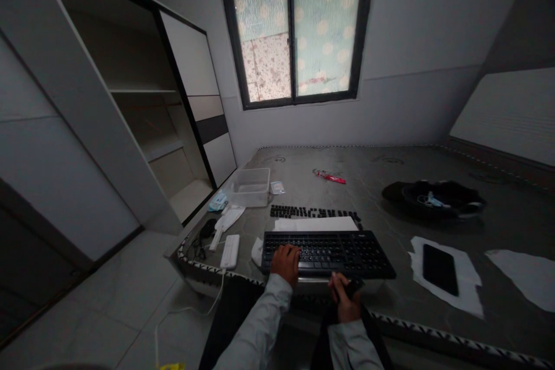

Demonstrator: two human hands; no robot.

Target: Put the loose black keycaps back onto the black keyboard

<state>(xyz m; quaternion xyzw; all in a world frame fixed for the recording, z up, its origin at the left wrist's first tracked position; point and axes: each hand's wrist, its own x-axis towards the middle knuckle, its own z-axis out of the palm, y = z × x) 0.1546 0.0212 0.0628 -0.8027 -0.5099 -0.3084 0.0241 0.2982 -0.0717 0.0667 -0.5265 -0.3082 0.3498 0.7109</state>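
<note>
A black computer keyboard (333, 248) lies near the front edge of the mattress, at the centre. My left hand (285, 265) rests over its left front part with curled fingers, closed on it. The thumb is hidden. In front of the keyboard, to the right, my right hand (346, 296) is closed around a small black object (354, 287), whose kind I cannot make out. White paper (316, 224) shows behind the keyboard. Beyond that, loose black keycaps (288, 211) lie in rows.
A clear plastic box (251, 188) and a white power strip (230, 251) with its cable are on the left. A red-handled tool (333, 177) lies farther back. On the right are a black cap (433, 199) and a phone (440, 269) on white paper.
</note>
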